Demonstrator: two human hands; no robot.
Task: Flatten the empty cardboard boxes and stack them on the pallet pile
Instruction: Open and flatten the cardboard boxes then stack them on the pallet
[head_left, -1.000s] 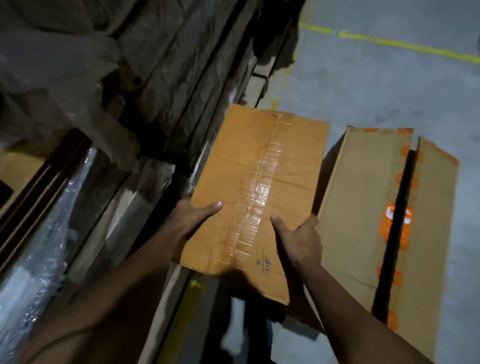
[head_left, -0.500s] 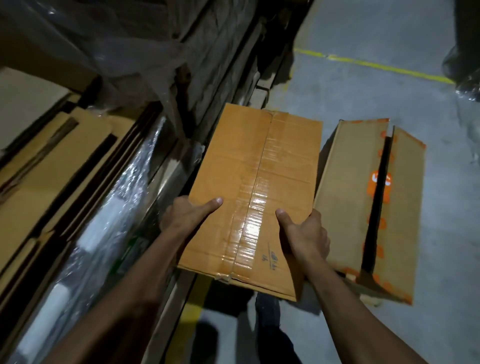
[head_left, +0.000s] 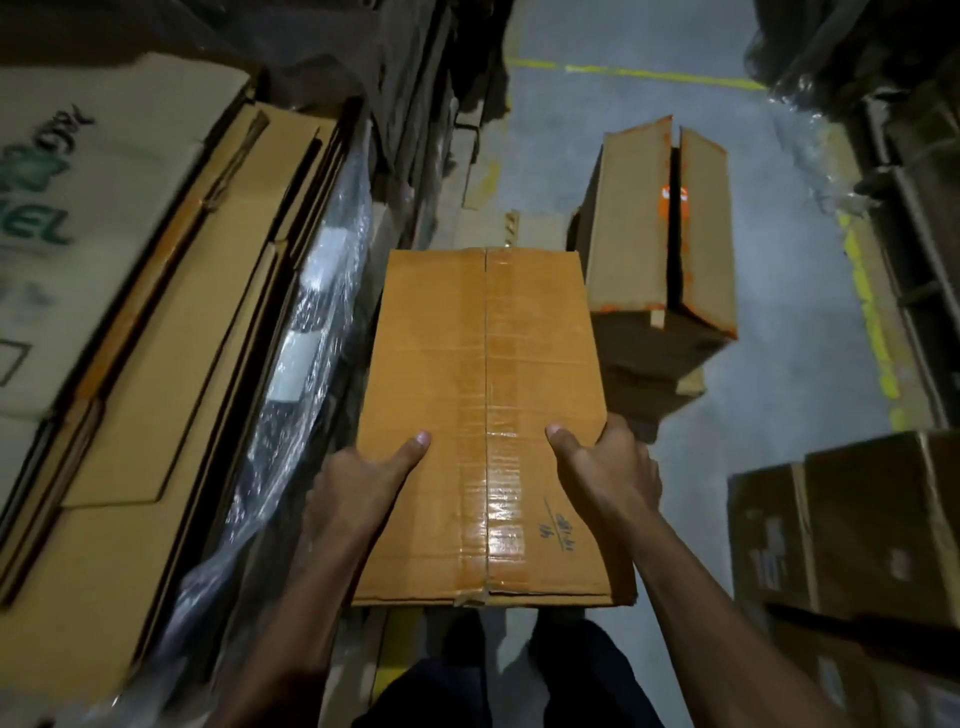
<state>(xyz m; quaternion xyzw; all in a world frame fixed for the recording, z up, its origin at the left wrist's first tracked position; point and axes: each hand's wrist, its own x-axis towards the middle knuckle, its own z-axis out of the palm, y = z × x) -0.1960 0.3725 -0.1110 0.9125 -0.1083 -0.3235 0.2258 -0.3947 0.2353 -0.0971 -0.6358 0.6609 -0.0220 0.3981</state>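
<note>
We hold the orange box (head_left: 483, 415) with both hands at its near end. Our left hand (head_left: 358, 483) grips the left edge with the thumb lying on the top face, and our right hand (head_left: 608, 467) grips the right edge in the same way; the other fingers go under or around the sides and we cannot see them. The box is in the air in front of us, above our legs, and its taped seam (head_left: 487, 426) runs from near to far along the middle. It still has its full shape, so the flattening is not yet done, we judge. To do it well, we should first break the tape along the seam, then open the flaps and press the walls flat. On the left lies the pile of flattened cardboard (head_left: 156, 312), wrapped partly in plastic film (head_left: 296, 374). On the far right of the floor (head_left: 779, 405) stands another box with orange marks (head_left: 660, 228), its top flaps apart.
</note>
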